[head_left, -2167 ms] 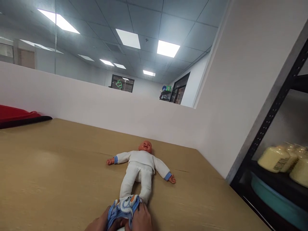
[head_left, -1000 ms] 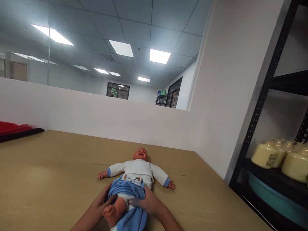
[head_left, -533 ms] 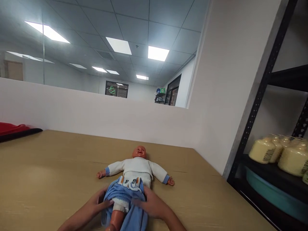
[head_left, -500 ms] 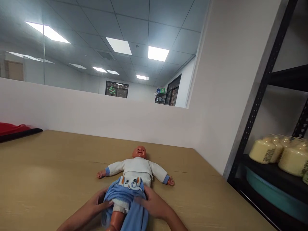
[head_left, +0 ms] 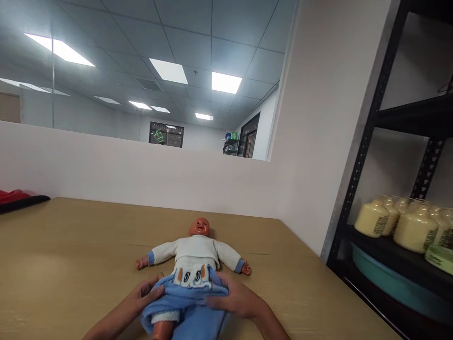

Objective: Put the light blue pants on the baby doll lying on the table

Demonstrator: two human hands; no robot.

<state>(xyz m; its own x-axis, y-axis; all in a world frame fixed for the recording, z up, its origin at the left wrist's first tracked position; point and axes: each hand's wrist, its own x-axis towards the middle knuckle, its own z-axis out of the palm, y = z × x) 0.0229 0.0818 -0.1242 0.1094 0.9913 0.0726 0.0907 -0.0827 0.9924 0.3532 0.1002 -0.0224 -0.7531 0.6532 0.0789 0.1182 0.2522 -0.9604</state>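
Observation:
A baby doll [head_left: 200,227] lies on its back on the wooden table, arms spread, in a white top [head_left: 196,248] with blue cuffs. Blue pants [head_left: 198,302] with a white animal-face patch are bunched round its hips and thighs. One bare lower leg shows under a white cuff; the other leg is hidden by the blue cloth. My left hand [head_left: 146,295] pinches the pants at the doll's hip on the left. On the opposite side my right hand [head_left: 235,295] grips the waist of the pants, thumb on top of the cloth.
The table [head_left: 88,245] meets a low white wall with a window above. A red and black item [head_left: 21,200] lies at the far left. To the right, a black shelf [head_left: 354,179] holds several cream pump bottles [head_left: 373,218], a green-labelled container [head_left: 440,257] and a teal basin [head_left: 399,283].
The pants are spread wider and the right hand has shifted outward with the cloth. Less of the doll's bare leg shows. The view has turned slightly to the right.

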